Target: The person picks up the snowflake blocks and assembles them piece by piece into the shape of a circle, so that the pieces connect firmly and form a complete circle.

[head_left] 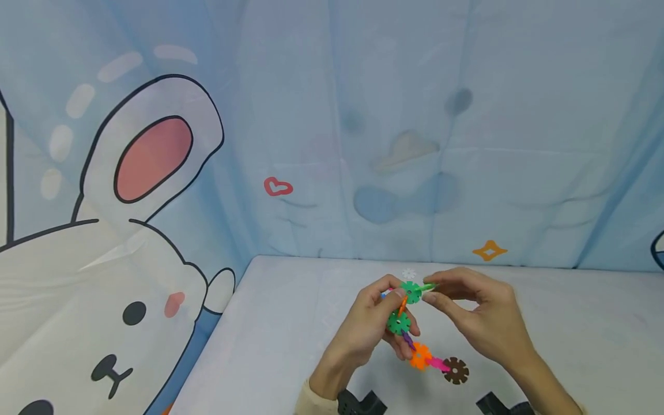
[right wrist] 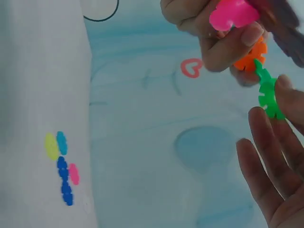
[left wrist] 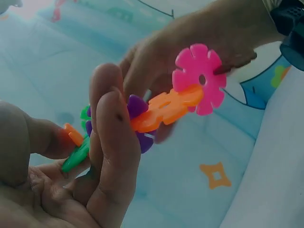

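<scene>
A chain of interlocking flower-shaped plastic discs is in my left hand [head_left: 363,323], whose thumb and fingers grip it near its upper end. Down the chain in the head view come a green disc [head_left: 399,323], a purple disc [head_left: 408,340], an orange disc [head_left: 421,357], a pink disc [head_left: 437,363] and a brown disc [head_left: 457,370], which hangs free. Above the grip is another green disc [head_left: 411,292]. My right hand [head_left: 482,311] pinches a bright green disc [right wrist: 269,97] at that top end, seen nearly edge-on from the head. Curled left fingers partly hide the purple disc in the left wrist view.
A white disc [head_left: 408,273] lies on the white table [head_left: 259,346] beyond the hands. Loose discs, among them a yellow disc [right wrist: 51,146] and a pink disc [right wrist: 73,174], lie on the tabletop in the right wrist view. A printed blue curtain [head_left: 311,115] hangs behind the table.
</scene>
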